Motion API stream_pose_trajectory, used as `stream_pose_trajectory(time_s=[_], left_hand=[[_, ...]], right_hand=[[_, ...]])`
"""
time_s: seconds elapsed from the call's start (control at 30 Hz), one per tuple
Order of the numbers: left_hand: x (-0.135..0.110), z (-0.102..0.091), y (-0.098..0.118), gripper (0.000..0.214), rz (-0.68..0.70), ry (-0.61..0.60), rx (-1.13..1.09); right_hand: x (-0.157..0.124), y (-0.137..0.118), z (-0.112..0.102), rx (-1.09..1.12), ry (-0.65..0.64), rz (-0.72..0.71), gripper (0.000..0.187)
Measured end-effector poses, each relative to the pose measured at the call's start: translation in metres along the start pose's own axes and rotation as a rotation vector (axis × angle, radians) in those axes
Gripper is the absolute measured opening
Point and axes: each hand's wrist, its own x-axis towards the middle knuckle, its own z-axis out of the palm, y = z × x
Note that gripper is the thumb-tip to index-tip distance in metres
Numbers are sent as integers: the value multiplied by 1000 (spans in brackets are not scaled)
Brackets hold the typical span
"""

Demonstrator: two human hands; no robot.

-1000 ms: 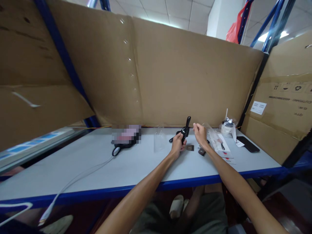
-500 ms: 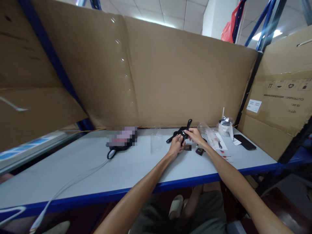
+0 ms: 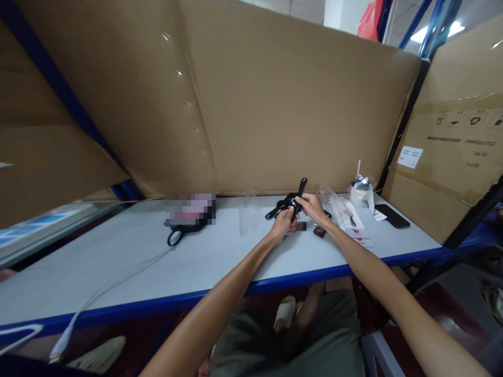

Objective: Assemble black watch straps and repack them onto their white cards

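Between my two hands, above the middle right of the table, is a glossy black piece with a rounded handle (image 3: 302, 186) pointing up and away. My left hand (image 3: 283, 225) grips its lower end, fingers closed around it. My right hand (image 3: 312, 207) pinches it from the right, just below the handle. Other black handled pieces (image 3: 272, 213) lie right behind my left hand; how many is unclear. Close below the hands are two small dark brown blocks, one (image 3: 301, 226) partly behind my left hand and the other (image 3: 319, 231) by my right wrist.
Left of my hands lies a clear plastic bag (image 3: 249, 220). A white printed box (image 3: 351, 217), a wrapped white container (image 3: 359, 193) and a black phone-like slab (image 3: 393, 216) are on the right. Farther left is a blurred-out device (image 3: 192, 212) with a cable. Cardboard walls (image 3: 291, 104) enclose the table.
The view has tipped down a little, so everything sits higher. Both hands keep hold of the black handled piece, with only a slight shift of the fingers.
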Motion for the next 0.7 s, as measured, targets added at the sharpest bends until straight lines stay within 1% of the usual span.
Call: stream_pose_trajectory(time_s=[0.1, 0.2, 0.4, 0.7], left_hand=[[0, 2, 0, 44, -20, 66, 26], [1, 3, -2, 43, 2, 96, 64], [1, 1, -5, 43, 29, 107, 121], [1, 0, -5, 44, 39, 117, 99]], right_hand=[[-2, -2, 2, 28, 1, -23, 37], [-2, -3, 2, 57, 2, -33, 34], [0, -2, 1, 17, 6, -7, 35], [-3, -4, 2, 4, 2, -9, 34]])
